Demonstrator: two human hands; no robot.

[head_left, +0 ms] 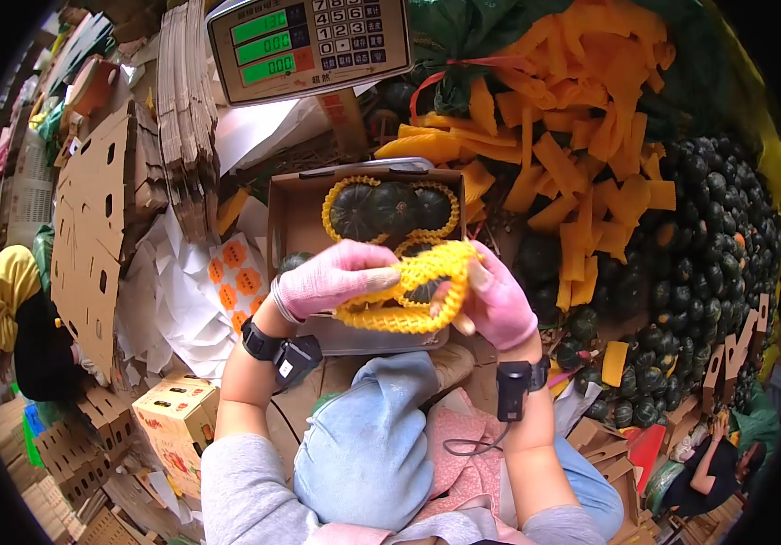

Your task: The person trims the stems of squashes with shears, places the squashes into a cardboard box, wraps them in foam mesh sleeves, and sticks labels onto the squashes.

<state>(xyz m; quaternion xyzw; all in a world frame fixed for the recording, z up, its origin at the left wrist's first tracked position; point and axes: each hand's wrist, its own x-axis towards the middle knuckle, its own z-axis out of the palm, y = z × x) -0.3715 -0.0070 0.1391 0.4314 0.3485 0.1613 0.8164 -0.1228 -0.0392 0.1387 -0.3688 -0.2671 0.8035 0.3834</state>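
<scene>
My left hand (336,280), in a pink glove, pinches one side of a yellow foam net sleeve (399,318). My right hand (499,302), gloved alike, grips the other side, so the sleeve hangs stretched as a loop between them. Both hands are above the near part of an open cardboard box (295,218). Inside the box, dark green squashes (393,209) lie at the far end, some wrapped in yellow foam net. Another squash (294,261) shows beside my left hand. The sleeve and my hands hide much of the box's near half.
A digital scale (308,50) stands beyond the box. Orange foam sleeves (590,127) are heaped at back right, above a large pile of dark green squashes (708,245). Orange stickers (236,277) and flattened cardboard (90,232) lie left. Other people (708,472) sit at both sides.
</scene>
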